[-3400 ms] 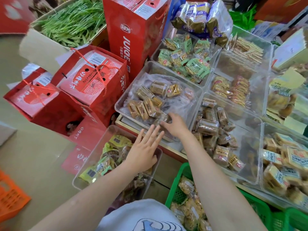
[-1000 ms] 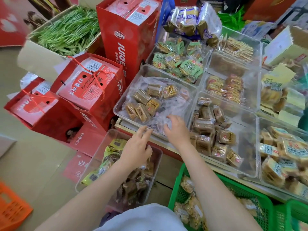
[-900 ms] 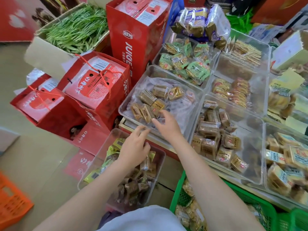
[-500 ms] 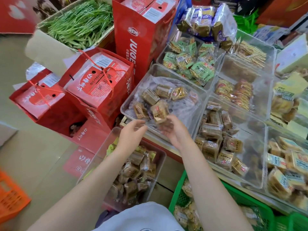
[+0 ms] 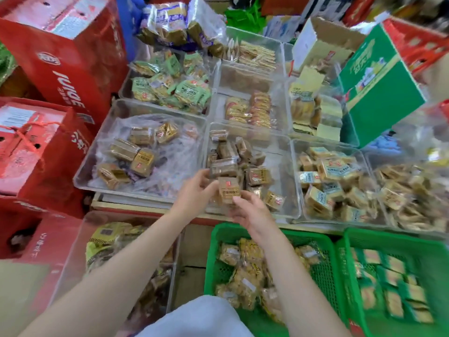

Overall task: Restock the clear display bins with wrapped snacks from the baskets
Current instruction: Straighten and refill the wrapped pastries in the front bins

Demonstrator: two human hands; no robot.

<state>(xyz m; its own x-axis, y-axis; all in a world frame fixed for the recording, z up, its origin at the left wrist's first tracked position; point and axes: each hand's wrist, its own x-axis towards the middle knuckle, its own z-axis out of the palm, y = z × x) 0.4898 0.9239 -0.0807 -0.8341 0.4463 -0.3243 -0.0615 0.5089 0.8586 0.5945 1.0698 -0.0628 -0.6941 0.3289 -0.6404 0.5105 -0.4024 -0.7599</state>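
Clear plastic display bins hold your wrapped goods: the middle front bin (image 5: pixel 286 147) has brown wrapped cakes, the left front bin (image 5: pixel 102 142) a few on crumpled film. Green plastic baskets (image 5: pixel 213 251) below carry more packets. Your left hand (image 5: pixel 194 193) and right hand (image 5: pixel 252 212) both pinch one brown wrapped snack (image 5: pixel 228 190) over the middle bin's near edge. Half a second ago you held it above the left bin.
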